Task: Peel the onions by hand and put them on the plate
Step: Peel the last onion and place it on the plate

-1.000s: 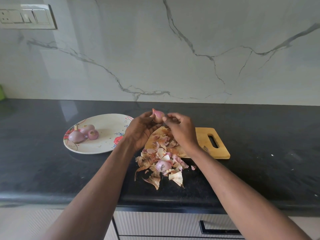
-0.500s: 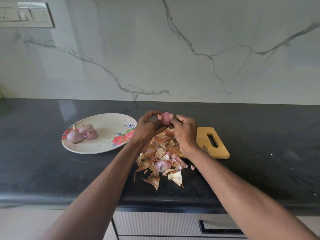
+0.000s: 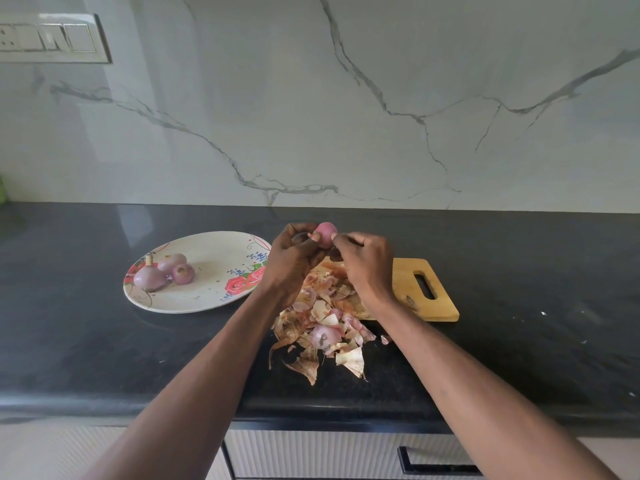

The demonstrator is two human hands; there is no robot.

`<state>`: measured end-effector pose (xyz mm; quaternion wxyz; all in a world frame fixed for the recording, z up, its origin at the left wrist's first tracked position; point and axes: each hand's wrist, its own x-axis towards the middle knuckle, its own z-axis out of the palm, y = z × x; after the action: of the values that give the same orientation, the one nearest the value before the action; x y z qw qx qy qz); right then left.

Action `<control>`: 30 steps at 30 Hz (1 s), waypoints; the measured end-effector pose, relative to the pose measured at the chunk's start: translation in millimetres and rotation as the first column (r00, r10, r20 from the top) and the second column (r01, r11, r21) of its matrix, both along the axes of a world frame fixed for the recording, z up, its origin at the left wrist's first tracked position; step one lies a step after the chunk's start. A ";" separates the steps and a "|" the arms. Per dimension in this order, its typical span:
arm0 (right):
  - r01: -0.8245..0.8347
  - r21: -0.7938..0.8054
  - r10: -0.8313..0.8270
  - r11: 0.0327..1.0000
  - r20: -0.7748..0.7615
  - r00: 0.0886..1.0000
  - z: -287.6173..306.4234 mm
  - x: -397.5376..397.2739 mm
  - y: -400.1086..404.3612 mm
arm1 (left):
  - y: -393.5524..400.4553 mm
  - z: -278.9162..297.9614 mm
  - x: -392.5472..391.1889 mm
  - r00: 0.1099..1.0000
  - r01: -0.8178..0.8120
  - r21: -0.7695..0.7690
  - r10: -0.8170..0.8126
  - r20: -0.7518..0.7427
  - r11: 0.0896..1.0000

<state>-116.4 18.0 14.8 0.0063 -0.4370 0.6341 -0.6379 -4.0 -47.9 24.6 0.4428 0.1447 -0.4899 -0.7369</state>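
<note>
In the head view, a small pink onion [image 3: 325, 233] is held up above the black countertop [image 3: 69, 341], between the two hands. It is gripped by the left hand [image 3: 294, 258], whose fingers are curled round its left side, with the thumb lying against the bulb. The right hand [image 3: 363, 261] is brought in from the other side, and its fingertips [image 3: 337, 238] are pinched at the onion's right edge; whether skin or the bulb itself is being pinched cannot be told. The top of the onion is seen bare and smooth.

Below the hands, a heap of dry brown and pale onion skins [image 3: 322, 327] is spread over the near end of a wooden cutting board [image 3: 429, 289] and onto the countertop in front of it. One more onion [image 3: 323, 336], still partly wrapped, is lodged in the heap.

To the left, just beside the left wrist, a white plate [image 3: 207, 296] with a red flower print is set on the countertop. Three peeled onions [image 3: 162, 271] are gathered at its left side, touching one another; one is seen with a short stalk standing up.

Behind everything a marble-patterned wall [image 3: 346, 98] is seen, with a switch panel [image 3: 52, 38] at the upper left. Drawer fronts [image 3: 311, 455] are seen below the counter edge.
</note>
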 end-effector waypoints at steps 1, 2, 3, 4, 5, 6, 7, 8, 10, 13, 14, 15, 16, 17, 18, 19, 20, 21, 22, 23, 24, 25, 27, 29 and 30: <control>-0.005 -0.008 0.005 1.000 0.020 1.000 -1.0 -1.9 -1.7 | 0.2 -0.2 -0.3 1.000 -0.001 -0.014 0.001 0.010 1.000; -0.006 -0.017 0.007 1.000 0.031 1.000 -1.4 -3.2 -1.5 | 0.5 -0.9 -0.6 1.000 0.002 -0.022 -0.001 0.025 1.000; -0.006 -0.030 0.007 1.000 0.028 1.000 -1.8 -4.3 -1.0 | 0.5 -1.5 -0.6 0.999 0.002 -0.035 0.000 0.045 0.999; -0.005 -0.047 0.006 0.999 0.011 1.000 -1.8 -4.4 0.6 | 0.6 -2.1 -0.6 0.998 -0.001 -0.053 0.005 0.068 0.999; -0.005 -0.058 0.004 0.998 -0.006 1.000 -1.9 -4.3 2.1 | 1.1 -2.8 -0.6 0.996 -0.003 -0.073 0.010 0.087 0.997; -0.003 -0.063 0.002 0.998 -0.025 1.000 -2.7 -4.3 2.7 | 1.7 -3.2 -0.6 0.995 -0.003 -0.092 0.012 0.098 0.996; 0.004 -0.062 -0.007 0.998 -0.041 0.999 -3.2 -4.1 2.4 | 2.2 -3.7 -0.5 0.995 -0.001 -0.104 0.012 0.102 0.995; 0.016 -0.058 -0.019 0.998 -0.057 0.998 -3.6 -3.8 1.7 | 2.6 -4.2 -0.1 0.995 0.002 -0.111 0.009 0.103 0.994; 0.050 -0.046 -0.055 0.998 -0.114 0.992 -4.9 -4.8 -0.4 | 3.1 -4.1 1.1 0.995 0.009 -0.110 0.003 0.104 0.994; 0.109 -0.052 -0.117 0.993 -0.215 0.970 -4.8 -4.5 0.6 | 2.1 -4.2 1.2 0.994 0.023 -0.087 -0.014 0.112 0.996; 0.115 -0.060 -0.125 0.992 -0.226 0.966 -4.4 -4.4 2.0 | 1.7 -3.9 0.7 0.993 0.031 -0.079 -0.021 0.118 0.996; 0.110 -0.058 -0.120 0.992 -0.218 0.969 -3.5 -3.9 3.6 | 1.6 -3.3 0.5 0.992 0.035 -0.069 -0.026 0.127 0.997; 0.092 -0.047 -0.100 0.995 -0.195 0.976 -2.9 -3.8 4.2 | 1.3 -2.7 0.6 0.991 0.034 -0.052 -0.027 0.132 0.998; 0.064 -0.032 -0.069 0.997 -0.171 0.983 -1.3 -3.8 5.1 | 0.4 -1.6 0.8 0.992 0.032 -0.027 -0.029 0.126 0.999; 0.033 -0.016 -0.035 0.999 -0.158 0.987 -0.2 -4.0 5.7 | -0.3 -0.5 1.5 0.994 0.036 0.000 -0.036 0.107 0.999; 0.010 -0.008 -0.011 1.000 -0.166 0.986 1.0 -4.0 5.8 | -1.5 0.5 2.3 0.995 0.046 0.021 -0.048 0.082 0.999; -0.005 -0.007 0.004 1.000 -0.184 0.983 1.3 -4.4 5.3 | -2.3 1.2 3.1 0.996 0.058 0.031 -0.060 0.064 0.998; -0.012 -0.010 0.010 1.000 -0.197 0.980 1.6 -4.7 4.7 | -3.1 1.6 3.5 0.996 0.067 0.029 -0.068 0.060 0.997; -0.014 -0.017 0.010 1.000 -0.207 0.978 2.3 -4.1 4.7 | -3.5 1.6 3.9 0.995 0.072 0.020 -0.073 0.064 0.997; -0.009 -0.020 0.004 1.000 -0.217 0.976 3.0 -3.8 4.9 | -3.6 1.3 3.8 0.995 0.074 0.007 -0.075 0.071 0.997; -0.005 -0.024 -0.001 1.000 -0.223 0.975 3.5 -3.4 5.7 | -4.1 0.4 3.8 0.995 0.073 -0.001 -0.072 0.075 0.997; -0.001 -0.025 -0.004 1.000 -0.217 0.976 3.9 -3.6 6.6 | -4.0 -0.1 3.4 0.995 0.068 -0.001 -0.067 0.076 0.998; -0.007 -0.032 0.001 0.999 -0.181 0.983 4.6 -6.7 8.4 | -3.5 -1.1 2.8 0.996 0.061 0.012 -0.061 0.069 0.998; -0.023 -0.033 0.017 0.999 -0.161 0.987 5.4 -8.5 9.1 | -3.2 -0.8 3.3 0.996 0.054 0.015 -0.055 0.068 0.998; -0.026 -0.027 0.022 0.999 -0.161 0.987 5.9 -7.6 9.7 | -3.2 -0.4 3.8 0.996 0.050 0.015 -0.051 0.069 0.999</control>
<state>-124.0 27.7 20.6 -0.0436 -0.4947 0.6179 -0.6096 -0.2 -51.1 24.2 0.4058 0.1609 -0.5036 -0.7455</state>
